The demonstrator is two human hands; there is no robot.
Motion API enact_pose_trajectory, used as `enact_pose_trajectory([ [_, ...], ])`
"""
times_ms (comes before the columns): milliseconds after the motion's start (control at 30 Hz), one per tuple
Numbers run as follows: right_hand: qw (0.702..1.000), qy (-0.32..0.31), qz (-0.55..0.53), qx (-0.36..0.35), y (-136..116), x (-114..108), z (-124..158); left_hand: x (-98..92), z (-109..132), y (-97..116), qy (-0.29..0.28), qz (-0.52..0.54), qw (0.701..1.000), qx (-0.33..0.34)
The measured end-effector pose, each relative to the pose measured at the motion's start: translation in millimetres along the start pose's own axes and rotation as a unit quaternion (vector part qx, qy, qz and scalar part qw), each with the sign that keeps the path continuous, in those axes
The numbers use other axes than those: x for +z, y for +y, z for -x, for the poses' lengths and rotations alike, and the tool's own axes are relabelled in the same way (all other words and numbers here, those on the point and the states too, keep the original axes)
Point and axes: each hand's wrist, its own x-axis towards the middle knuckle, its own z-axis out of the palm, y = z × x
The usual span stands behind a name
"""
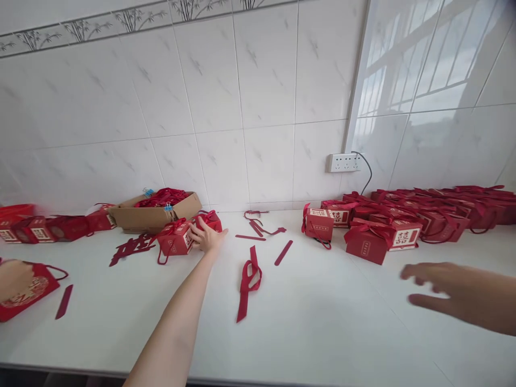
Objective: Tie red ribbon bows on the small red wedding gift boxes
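Note:
My left hand [207, 237] reaches to the back of the table and spans a small red gift box [210, 218], fingers on its left and thumb to its right. Touching close on the left is another red gift box [174, 239] with a ribbon handle and a white panel. My right hand [455, 290], slightly blurred, hovers over the table with fingers apart and nothing in it. Nearest to it stands a red box with a bow [367, 243]. Between my hands lie a looped red ribbon [250, 279] and a short dark red strip [284, 252].
Many red boxes [443, 215] line the wall at right; one box [318, 223] stands apart. An open cardboard box [141, 219] holds red ribbons. Strips [133, 246] lie before it. At far left another person's hand [14, 279] is over a red bag [30, 295]. A socket [344, 162] has a cable.

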Motion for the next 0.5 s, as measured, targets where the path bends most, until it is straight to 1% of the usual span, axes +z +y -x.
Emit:
enact_pose_trajectory([
  [33, 0.997, -0.080, -0.002, -0.020, -21.0, 2.6, -9.2, 3.7, -2.3, 0.8, 0.008, 0.002, 1.000, -0.017],
  [67, 0.991, -0.125, -0.005, -0.047, -42.0, 5.2, -16.5, 7.1, -4.3, 1.6, 0.017, 0.008, 0.999, -0.033],
  [100, 0.986, -0.156, -0.008, -0.065, -61.9, 7.6, -22.3, 9.9, -6.1, 2.2, 0.026, 0.016, 0.998, -0.047],
  [167, 0.977, -0.184, -0.027, -0.108, -94.7, 12.9, -30.6, 13.1, -9.5, 2.4, 0.039, 0.040, 0.996, -0.069],
  [200, 0.973, -0.191, -0.042, -0.126, -106.8, 16.3, -34.1, 13.1, -10.9, 2.2, 0.041, 0.055, 0.995, -0.075],
  [267, 0.965, -0.198, -0.081, -0.150, -123.5, 25.8, -42.2, 10.1, -12.2, 2.7, 0.033, 0.093, 0.993, -0.071],
  [367, 0.953, -0.176, -0.175, -0.176, -138.8, 49.7, -59.3, 1.1, -3.3, 11.5, -0.011, 0.176, 0.984, -0.013],
  [433, 0.935, -0.136, -0.269, -0.189, -148.2, 70.4, -72.5, -5.1, 14.3, 24.4, -0.062, 0.239, 0.969, 0.029],
  [500, 0.903, -0.071, -0.379, -0.190, -156.9, 91.0, -83.6, -11.6, 41.1, 40.9, -0.124, 0.297, 0.945, 0.052],
])
